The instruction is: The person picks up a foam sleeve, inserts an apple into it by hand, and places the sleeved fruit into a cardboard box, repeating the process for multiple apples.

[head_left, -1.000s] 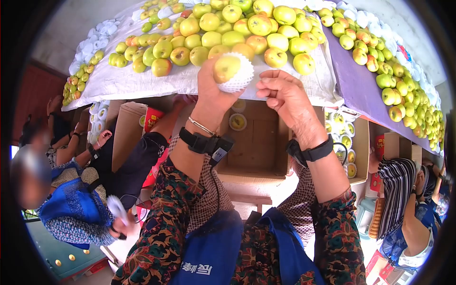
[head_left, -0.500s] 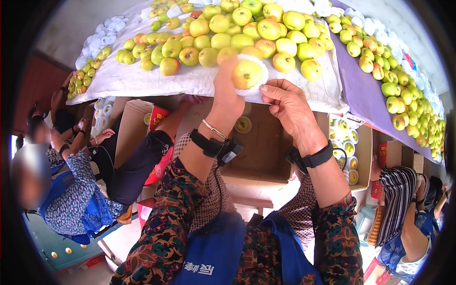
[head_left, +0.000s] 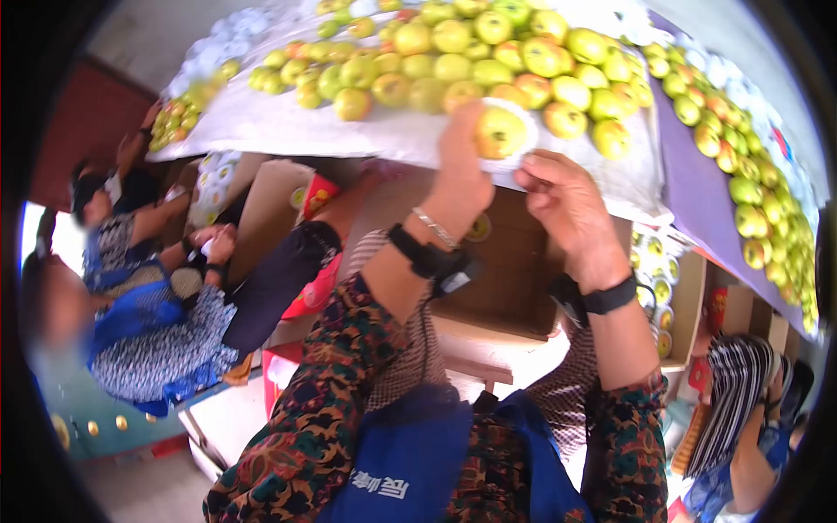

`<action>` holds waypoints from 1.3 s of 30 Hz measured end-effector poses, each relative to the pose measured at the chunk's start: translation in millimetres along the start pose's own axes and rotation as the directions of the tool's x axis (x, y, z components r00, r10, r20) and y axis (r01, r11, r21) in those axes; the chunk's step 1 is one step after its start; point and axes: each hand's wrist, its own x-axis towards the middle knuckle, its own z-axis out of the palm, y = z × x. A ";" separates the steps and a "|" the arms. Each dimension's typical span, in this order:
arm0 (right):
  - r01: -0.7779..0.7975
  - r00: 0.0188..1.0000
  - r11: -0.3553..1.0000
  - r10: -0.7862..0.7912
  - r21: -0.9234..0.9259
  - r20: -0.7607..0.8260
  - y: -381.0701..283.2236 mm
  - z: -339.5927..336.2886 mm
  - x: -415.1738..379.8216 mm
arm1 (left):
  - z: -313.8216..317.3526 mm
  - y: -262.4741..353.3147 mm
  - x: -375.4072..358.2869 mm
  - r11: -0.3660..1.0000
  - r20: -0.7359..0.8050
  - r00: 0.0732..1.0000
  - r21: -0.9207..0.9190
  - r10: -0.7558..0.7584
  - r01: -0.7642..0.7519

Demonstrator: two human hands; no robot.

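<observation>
My left hand (head_left: 465, 170) is closed around a yellow-green apple (head_left: 500, 134) with a white foam net (head_left: 531, 127) about it. Close beside the apple's lower right, my right hand (head_left: 567, 205) has its thumb and fingers curled together. Whether those fingertips pinch the net's edge is too blurred to tell. Both hands are above the near edge of a white cloth (head_left: 401, 144), where many loose apples (head_left: 453, 68) are piled. Below my hands stands an open cardboard box (head_left: 497, 283) with a netted apple (head_left: 478, 228) in it.
At right, another box (head_left: 689, 305) holds several netted apples. More apples (head_left: 741, 192) lie on a purple cloth (head_left: 689, 187). White foam nets (head_left: 222, 44) are heaped at back left. Co-workers sit on both sides, one's knee (head_left: 288, 261) close to my left arm.
The view has shifted, so the scene sits further right and slightly lower. My left hand still holds the netted apple; my right fingers remain curled close to it.
</observation>
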 end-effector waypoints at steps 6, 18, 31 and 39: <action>-0.065 0.997 0.988 0.070 -0.137 0.031 -0.5 -10.3 3.6 | -9.8 -17.0 11.8 0.996 -0.164 0.985 0.078 0.060 -0.048; -0.014 0.998 0.995 0.020 -0.095 0.055 0.1 0.0 5.4 | -5.0 -2.9 10.6 1.000 -0.145 0.989 -0.020 0.004 -0.007; -0.025 0.999 0.992 0.029 -0.125 0.026 5.9 -8.4 12.8 | -4.3 9.8 6.2 0.980 0.007 0.985 -0.095 -0.175 0.175; 0.574 0.731 0.199 -0.562 -0.794 0.388 -1.4 7.5 1.0 | 9.7 17.0 -1.7 0.975 0.057 0.974 0.036 -0.220 0.218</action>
